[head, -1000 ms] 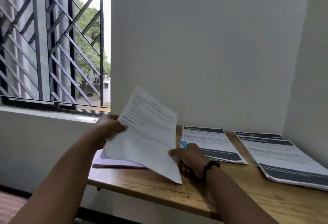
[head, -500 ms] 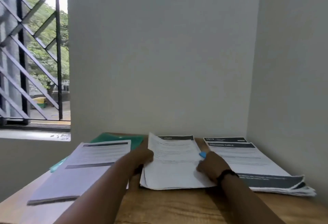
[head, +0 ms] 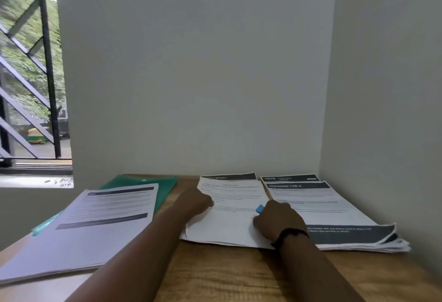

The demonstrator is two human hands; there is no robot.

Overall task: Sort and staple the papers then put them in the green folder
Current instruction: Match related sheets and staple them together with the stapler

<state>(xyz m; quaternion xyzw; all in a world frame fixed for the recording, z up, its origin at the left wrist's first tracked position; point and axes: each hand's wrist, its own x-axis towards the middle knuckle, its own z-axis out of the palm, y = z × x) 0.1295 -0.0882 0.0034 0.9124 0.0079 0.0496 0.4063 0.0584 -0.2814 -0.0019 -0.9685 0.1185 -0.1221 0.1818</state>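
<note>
Papers lie in three piles along the far edge of the wooden desk (head: pixel 239 277), which sits in the corner of two pale walls. Your left hand (head: pixel 195 202) rests on the left edge of the middle pile (head: pixel 229 220), its fingers curled down onto the top sheet; whether they pinch the sheet or only press it you cannot tell from this angle. Your right hand (head: pixel 277 220), with a dark band (head: pixel 290 234) at the wrist, sits on the right side of the same pile with the fingers folded around a small blue object (head: pixel 260 208), whose tip sticks out past the knuckles toward the wall. The top sheet lies flat between your two hands, its near edge close to the right wrist.

Just beside it, toward the desk's right edge, is the thick right pile (head: pixel 334 213) with dark header bars, its near corners ruffled. Toward the left edge lies the left pile (head: pixel 95 225), covering most of the green folder (head: pixel 153 182), which shows at the pile's far side and left side. A barred window (head: pixel 28 74) is at far left.
</note>
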